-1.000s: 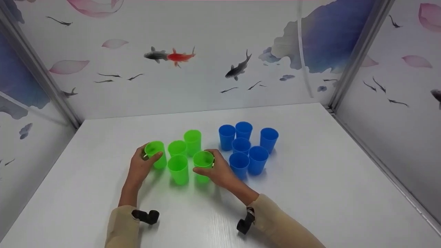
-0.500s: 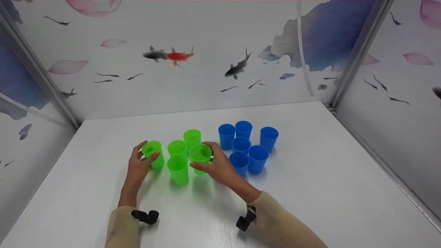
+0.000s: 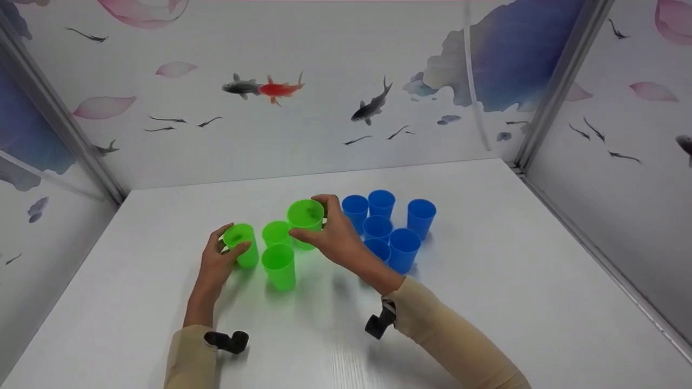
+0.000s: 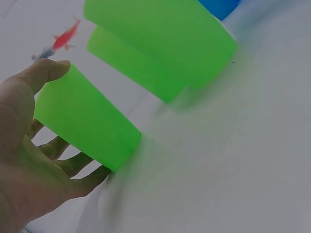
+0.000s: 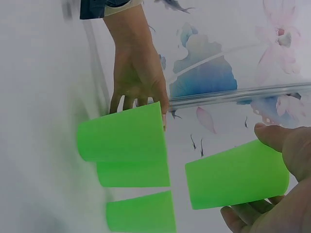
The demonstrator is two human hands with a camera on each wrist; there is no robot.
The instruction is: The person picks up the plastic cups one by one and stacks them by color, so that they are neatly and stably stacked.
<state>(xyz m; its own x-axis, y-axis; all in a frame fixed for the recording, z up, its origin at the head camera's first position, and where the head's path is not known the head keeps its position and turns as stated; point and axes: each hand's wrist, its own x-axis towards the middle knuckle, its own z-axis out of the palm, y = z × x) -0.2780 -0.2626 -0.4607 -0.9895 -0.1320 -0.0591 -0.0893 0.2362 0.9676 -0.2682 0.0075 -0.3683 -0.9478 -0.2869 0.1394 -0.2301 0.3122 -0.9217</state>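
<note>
My left hand (image 3: 218,265) holds a green cup (image 3: 247,255) by its side, thumb on the near face; in the left wrist view this cup (image 4: 87,121) stands on the table. My right hand (image 3: 339,237) grips another green cup (image 3: 305,222) near its rim; the right wrist view shows that cup (image 5: 235,177) raised off the table, apart from the others. Between the hands stand a front green cup (image 3: 279,270) and one behind it (image 3: 276,232). A further green cup at the back is mostly hidden by the raised cup.
Several blue cups (image 3: 404,251) stand upright in a cluster to the right, partly behind my right hand and forearm. All rest on a white table (image 3: 486,302). Printed wall panels (image 3: 324,135) enclose the back and both sides.
My right hand has lifted its green cup off the table and moved it away from me, over toward the back green cup. The left hand and its cup have barely shifted.
</note>
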